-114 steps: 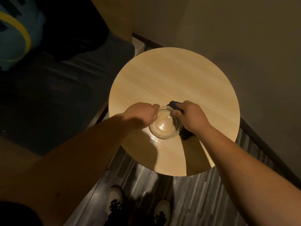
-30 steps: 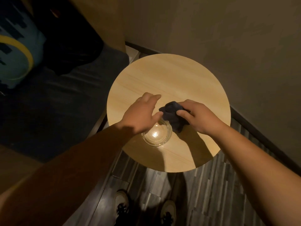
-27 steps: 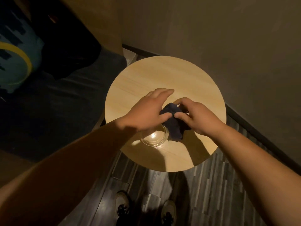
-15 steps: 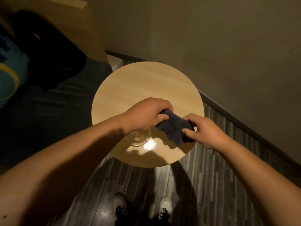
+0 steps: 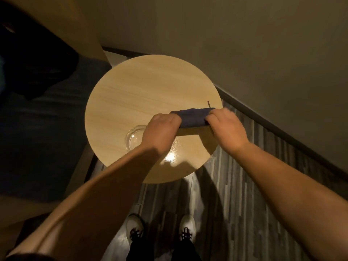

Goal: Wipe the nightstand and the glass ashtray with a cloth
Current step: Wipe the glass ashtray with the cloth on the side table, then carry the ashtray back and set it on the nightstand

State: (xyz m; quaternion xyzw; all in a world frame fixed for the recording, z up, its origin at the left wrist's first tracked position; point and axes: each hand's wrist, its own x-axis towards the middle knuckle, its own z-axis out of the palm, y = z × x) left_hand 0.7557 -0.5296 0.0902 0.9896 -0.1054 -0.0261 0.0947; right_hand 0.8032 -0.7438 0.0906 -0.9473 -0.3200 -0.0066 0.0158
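Head view: left hand (image 5: pixel 160 134) and right hand (image 5: pixel 226 129) each grip the cloth (image 5: pixel 193 117).

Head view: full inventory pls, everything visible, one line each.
nightstand: 1, light wood, round top, centre of view by the wall
glass ashtray: 1, clear, on the nightstand's near left part, partly behind the left wrist
cloth: 1, dark blue, stretched between both hands above the nightstand's right side
small stick-like bit: 1, brown, near the nightstand's right edge beyond the cloth; cannot tell what it is
floor: grey wood planks, below and right
wall: beige, dark skirting along its foot
dark upholstery: left side
shoes: 2, white with black laces, bottom centre
left hand: grips the cloth's left end
right hand: grips the cloth's right end
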